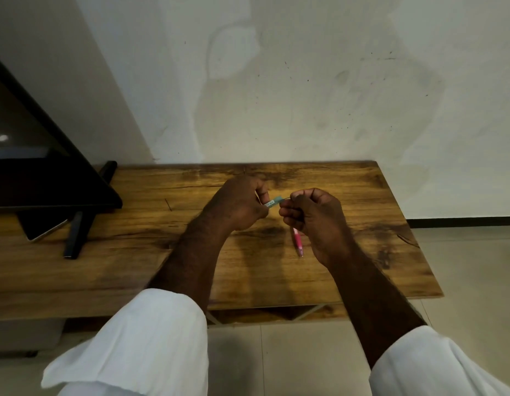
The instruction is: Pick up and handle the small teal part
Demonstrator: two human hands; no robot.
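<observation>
My left hand point(239, 202) pinches one end of a small pale green tube with a white label point(273, 202), held above the wooden table point(133, 252). My right hand point(310, 215) faces it, fingers curled, pinching the thin tip that sticks out of the tube's other end. A pink pen point(297, 242) lies on the table just under my right hand, partly hidden by it. Both forearms come out of white sleeves.
A black monitor point(33, 155) on a black stand point(73, 238) takes up the table's left side, with a phone point(45, 228) lying under it. A stained white wall runs behind the table. Tiled floor lies to the right and below.
</observation>
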